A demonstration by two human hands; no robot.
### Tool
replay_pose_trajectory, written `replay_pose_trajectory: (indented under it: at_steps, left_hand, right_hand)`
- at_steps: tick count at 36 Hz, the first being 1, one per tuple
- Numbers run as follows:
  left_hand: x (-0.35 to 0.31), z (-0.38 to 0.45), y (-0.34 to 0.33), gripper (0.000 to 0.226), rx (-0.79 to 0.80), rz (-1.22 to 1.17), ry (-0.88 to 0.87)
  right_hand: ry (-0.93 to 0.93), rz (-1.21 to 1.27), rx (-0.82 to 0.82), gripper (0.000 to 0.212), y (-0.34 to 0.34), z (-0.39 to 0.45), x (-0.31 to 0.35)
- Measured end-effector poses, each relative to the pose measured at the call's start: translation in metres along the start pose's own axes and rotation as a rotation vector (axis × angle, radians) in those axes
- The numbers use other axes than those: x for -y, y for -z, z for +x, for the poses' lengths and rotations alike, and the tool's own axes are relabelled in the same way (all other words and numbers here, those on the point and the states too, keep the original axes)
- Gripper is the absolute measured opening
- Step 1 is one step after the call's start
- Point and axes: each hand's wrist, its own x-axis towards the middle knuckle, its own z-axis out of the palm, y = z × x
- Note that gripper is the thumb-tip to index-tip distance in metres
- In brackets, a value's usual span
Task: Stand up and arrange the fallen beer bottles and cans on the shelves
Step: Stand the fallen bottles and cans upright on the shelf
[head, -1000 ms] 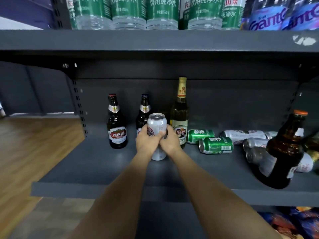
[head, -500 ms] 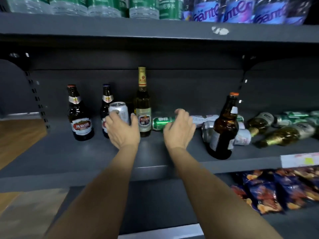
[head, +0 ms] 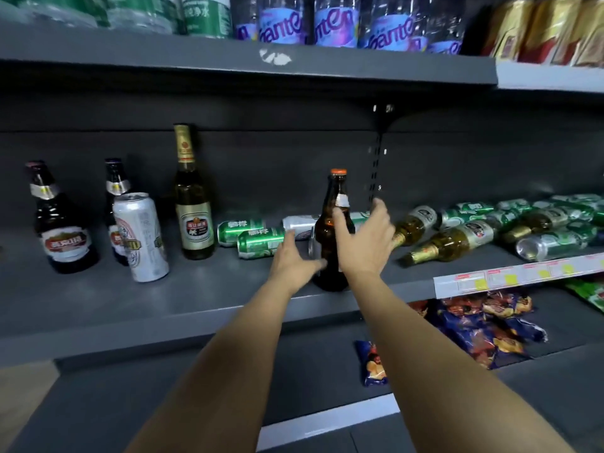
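On the grey middle shelf (head: pixel 196 299) a silver can (head: pixel 140 237) stands upright with nobody touching it, between two dark bottles (head: pixel 62 223) and a tall green bottle (head: pixel 192 204). A brown bottle with an orange cap (head: pixel 331 230) stands upright near the shelf's front. My left hand (head: pixel 294 259) is open just left of its base. My right hand (head: pixel 366 237) is open beside its right flank, fingers spread. Green cans (head: pixel 258 240) and a silver can (head: pixel 299 223) lie on their sides behind my hands. Fallen green-gold bottles (head: pixel 451 243) and more cans (head: pixel 552 243) lie to the right.
The upper shelf (head: pixel 228 60) carries water bottles close overhead. Snack bags (head: pixel 480 325) fill the lower shelf at the right. Price tags (head: pixel 510 276) run along the shelf edge on the right. A perforated upright (head: pixel 376 165) divides the back panel.
Both hands let go of the silver can, which now stands alone at the left. They moved right to either side of the brown bottle, and the view swung right too.
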Motion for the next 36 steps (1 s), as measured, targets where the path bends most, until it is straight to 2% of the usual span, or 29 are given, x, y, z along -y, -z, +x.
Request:
replay_pose_trajectory:
  at_steps: [2,4,7,10,12,15,17,22,30,36]
  left_hand:
    - [-0.001,0.0,-0.011,0.114,0.085,-0.011,0.045]
    - [0.006,0.006,-0.024,0.117,0.129,-0.053,0.053]
    - [0.02,0.018,-0.043,0.086,0.125,-0.074,0.063]
    - [0.005,0.003,-0.044,0.068,0.073,-0.119,0.032]
    - [-0.002,-0.004,-0.038,0.055,-0.001,-0.147,0.048]
    - [0.001,-0.007,-0.022,0.034,-0.076,-0.054,0.049]
    - [0.006,-0.009,-0.004,0.027,-0.12,-0.027,0.017]
    - [0.025,-0.018,0.06,0.035,-0.237,0.091,0.0]
    - [0.073,-0.056,0.19,0.037,-0.446,0.393,0.082]
    - [0.116,-0.071,0.261,0.028,-0.545,0.444,0.166]
  right_hand:
    - [-0.079,0.072,0.199,0.089,-0.002,-0.002,-0.01]
    - [-0.112,0.09,0.312,0.095,-0.011,-0.005,-0.017]
    - [-0.088,0.028,0.324,0.086,-0.022,-0.006,-0.022]
    - [-0.058,-0.021,0.282,0.069,-0.024,-0.003,-0.022]
    - [-0.034,-0.028,0.278,0.066,-0.027,-0.004,-0.021]
    - [-0.02,0.001,0.286,0.065,-0.036,-0.013,-0.012]
    - [-0.016,0.034,0.297,0.065,-0.044,-0.021,0.0]
    - [0.077,0.103,0.39,0.066,-0.07,-0.048,0.052]
    - [0.178,0.179,0.591,0.069,-0.129,-0.124,0.147]
    - [0.231,0.221,0.71,0.076,-0.173,-0.175,0.199]
